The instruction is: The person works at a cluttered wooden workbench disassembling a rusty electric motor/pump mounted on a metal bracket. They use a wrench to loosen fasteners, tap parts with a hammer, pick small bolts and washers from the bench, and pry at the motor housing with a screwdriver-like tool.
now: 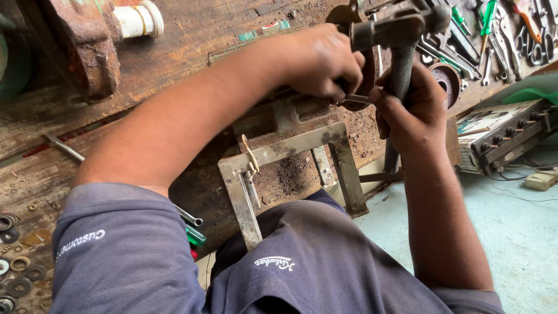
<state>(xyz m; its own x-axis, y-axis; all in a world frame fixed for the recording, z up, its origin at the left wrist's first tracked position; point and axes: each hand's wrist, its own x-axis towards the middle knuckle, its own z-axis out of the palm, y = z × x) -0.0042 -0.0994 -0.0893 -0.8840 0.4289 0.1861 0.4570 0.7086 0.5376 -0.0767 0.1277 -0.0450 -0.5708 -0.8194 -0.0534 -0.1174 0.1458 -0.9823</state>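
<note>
My right hand [408, 107] grips the dark handle of a hammer [401, 35], whose metal head sits above and left of my knuckles. My left hand [317, 58] is closed around a small metal rod [356, 99] that pokes out between both hands, over a bench vise [296, 110] fixed to the wooden workbench [192, 40]. What the left fingers pinch beyond the rod is hidden. A rusty round disc [343, 14] shows behind the left hand.
A metal angle frame [290, 148] hangs from the bench front above my lap. Spanners and screwdrivers [465, 35] lie at top right, washers [17, 267] at bottom left, a rusty casting [81, 40] top left, a stove-like box [511, 134] at right.
</note>
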